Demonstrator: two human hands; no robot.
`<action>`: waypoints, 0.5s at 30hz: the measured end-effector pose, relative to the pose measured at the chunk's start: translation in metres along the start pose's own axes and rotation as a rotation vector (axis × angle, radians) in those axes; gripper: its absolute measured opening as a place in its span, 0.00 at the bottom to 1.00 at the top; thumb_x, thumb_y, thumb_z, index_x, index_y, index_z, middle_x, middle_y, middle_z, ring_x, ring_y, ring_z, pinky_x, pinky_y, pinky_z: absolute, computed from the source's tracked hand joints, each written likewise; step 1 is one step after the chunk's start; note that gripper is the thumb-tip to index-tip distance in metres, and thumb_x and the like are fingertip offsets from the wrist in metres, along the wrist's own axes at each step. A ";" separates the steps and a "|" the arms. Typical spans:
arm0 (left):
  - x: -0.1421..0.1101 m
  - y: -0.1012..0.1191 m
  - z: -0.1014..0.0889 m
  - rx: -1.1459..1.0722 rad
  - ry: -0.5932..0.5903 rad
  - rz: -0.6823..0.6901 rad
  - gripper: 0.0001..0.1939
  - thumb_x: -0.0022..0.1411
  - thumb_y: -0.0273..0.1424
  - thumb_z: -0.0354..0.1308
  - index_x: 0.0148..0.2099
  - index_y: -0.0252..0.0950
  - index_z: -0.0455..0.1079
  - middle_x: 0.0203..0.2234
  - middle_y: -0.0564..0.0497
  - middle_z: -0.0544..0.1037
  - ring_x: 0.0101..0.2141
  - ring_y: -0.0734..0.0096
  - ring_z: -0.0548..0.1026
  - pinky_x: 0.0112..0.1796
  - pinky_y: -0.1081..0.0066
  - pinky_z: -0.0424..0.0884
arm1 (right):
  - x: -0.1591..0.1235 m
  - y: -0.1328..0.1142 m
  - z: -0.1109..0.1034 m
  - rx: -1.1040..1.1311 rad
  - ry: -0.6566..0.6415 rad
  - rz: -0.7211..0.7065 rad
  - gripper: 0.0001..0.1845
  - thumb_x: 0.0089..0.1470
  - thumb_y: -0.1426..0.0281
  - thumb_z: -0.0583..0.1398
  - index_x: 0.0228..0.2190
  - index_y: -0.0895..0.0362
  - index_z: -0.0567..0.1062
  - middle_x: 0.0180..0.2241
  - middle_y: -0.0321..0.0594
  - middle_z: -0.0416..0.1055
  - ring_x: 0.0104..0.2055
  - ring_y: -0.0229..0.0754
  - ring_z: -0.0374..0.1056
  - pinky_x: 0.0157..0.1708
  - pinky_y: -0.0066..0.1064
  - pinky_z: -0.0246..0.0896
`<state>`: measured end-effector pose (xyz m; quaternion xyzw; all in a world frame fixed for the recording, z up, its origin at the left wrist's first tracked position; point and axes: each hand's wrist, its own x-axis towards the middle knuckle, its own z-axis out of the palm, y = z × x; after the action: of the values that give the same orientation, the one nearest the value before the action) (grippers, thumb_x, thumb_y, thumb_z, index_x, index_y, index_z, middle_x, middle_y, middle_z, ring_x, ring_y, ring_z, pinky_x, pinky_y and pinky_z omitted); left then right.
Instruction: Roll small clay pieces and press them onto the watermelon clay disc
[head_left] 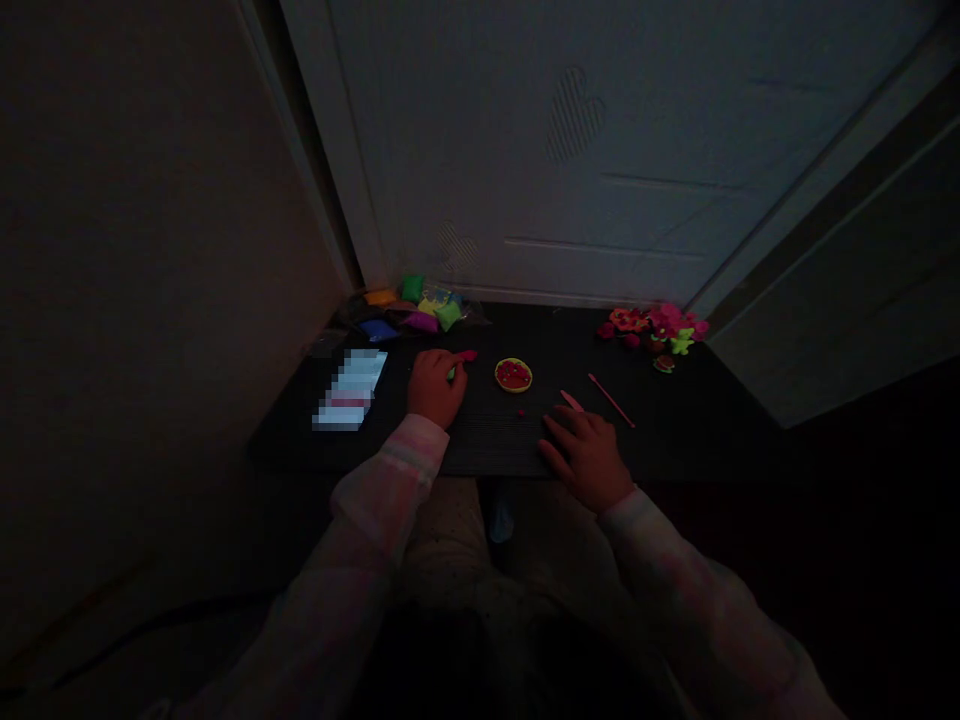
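1. The screen of a phone (350, 390) is blurred into blocks, so its writing cannot be read. The marks on a yellow packet (433, 301) are too small to read.
2. At least six coloured packets (421, 321), the yellow one included, lie in clear plastic at the rear left of one black table (697, 440).
3. One round piece (513, 375), red inside a yellow rim, lies on the table between the two hands; one small red ball (521, 413) is just below it.
4. The left hand (436, 388) is curled, with its fingertips at one red piece (469, 356). I cannot tell if they are clamped on it.
5. The right hand (589, 455) has its fingers apart, near two pink tools: one flat tool (571, 400), partly hidden, and one thin stick (611, 400).
6. At the rear right are several small figures, among them one yellow-green figure (682, 342) and pink pieces (669, 319).
7. Two heart shapes (575, 115) are on the white panel (465, 120).
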<state>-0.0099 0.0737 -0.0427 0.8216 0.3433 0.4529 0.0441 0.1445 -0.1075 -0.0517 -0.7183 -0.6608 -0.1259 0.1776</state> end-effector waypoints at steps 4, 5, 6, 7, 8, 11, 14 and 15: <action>-0.001 0.001 0.001 -0.002 0.007 -0.003 0.07 0.53 0.25 0.48 0.31 0.36 0.67 0.28 0.49 0.69 0.35 0.65 0.66 0.38 0.65 0.64 | -0.001 -0.001 -0.001 -0.019 0.024 0.008 0.17 0.53 0.63 0.50 0.39 0.56 0.71 0.44 0.46 0.64 0.45 0.49 0.55 0.40 0.42 0.53; -0.001 0.001 0.001 -0.003 0.009 -0.003 0.07 0.53 0.25 0.48 0.32 0.36 0.67 0.28 0.48 0.69 0.35 0.65 0.66 0.38 0.65 0.64 | 0.000 -0.002 -0.002 -0.020 0.023 -0.001 0.16 0.53 0.63 0.50 0.39 0.55 0.72 0.44 0.45 0.64 0.45 0.48 0.56 0.40 0.41 0.53; -0.001 0.002 0.001 -0.004 0.010 -0.002 0.07 0.53 0.25 0.48 0.32 0.35 0.67 0.28 0.48 0.69 0.35 0.65 0.66 0.38 0.65 0.64 | 0.000 -0.002 -0.003 -0.022 0.020 -0.010 0.15 0.52 0.63 0.51 0.39 0.54 0.72 0.44 0.44 0.64 0.45 0.47 0.56 0.40 0.40 0.53; -0.001 0.002 0.000 -0.004 0.010 0.000 0.07 0.53 0.25 0.48 0.32 0.35 0.67 0.28 0.48 0.69 0.35 0.65 0.66 0.37 0.65 0.64 | 0.000 -0.003 -0.004 -0.024 0.018 -0.018 0.15 0.52 0.63 0.51 0.39 0.53 0.72 0.44 0.43 0.64 0.45 0.47 0.56 0.40 0.40 0.52; -0.001 0.003 0.000 -0.003 0.011 0.001 0.07 0.53 0.25 0.48 0.32 0.35 0.67 0.28 0.48 0.69 0.35 0.65 0.66 0.37 0.65 0.64 | 0.001 -0.003 -0.004 -0.027 0.016 -0.023 0.15 0.52 0.63 0.51 0.40 0.53 0.71 0.44 0.44 0.64 0.45 0.47 0.56 0.40 0.40 0.52; -0.001 0.004 -0.003 0.004 0.012 0.001 0.06 0.53 0.25 0.49 0.31 0.35 0.67 0.28 0.49 0.70 0.35 0.66 0.66 0.37 0.66 0.65 | 0.001 -0.003 -0.002 -0.037 0.020 -0.020 0.17 0.52 0.63 0.51 0.41 0.57 0.70 0.44 0.47 0.65 0.44 0.49 0.56 0.38 0.42 0.53; -0.001 0.005 -0.006 0.014 0.001 0.003 0.06 0.53 0.25 0.49 0.31 0.35 0.67 0.28 0.49 0.70 0.34 0.67 0.67 0.37 0.66 0.65 | 0.000 -0.001 0.000 -0.024 0.032 -0.006 0.16 0.53 0.64 0.50 0.40 0.58 0.70 0.43 0.47 0.66 0.44 0.49 0.57 0.38 0.42 0.53; -0.001 0.006 -0.007 0.015 -0.007 0.003 0.06 0.53 0.25 0.49 0.31 0.36 0.67 0.28 0.49 0.71 0.34 0.67 0.67 0.37 0.66 0.65 | 0.000 0.000 0.000 -0.014 0.031 -0.005 0.16 0.53 0.65 0.50 0.40 0.57 0.71 0.43 0.46 0.66 0.44 0.48 0.57 0.38 0.42 0.53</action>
<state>-0.0123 0.0663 -0.0373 0.8240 0.3453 0.4476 0.0383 0.1442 -0.1081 -0.0516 -0.7157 -0.6590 -0.1420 0.1823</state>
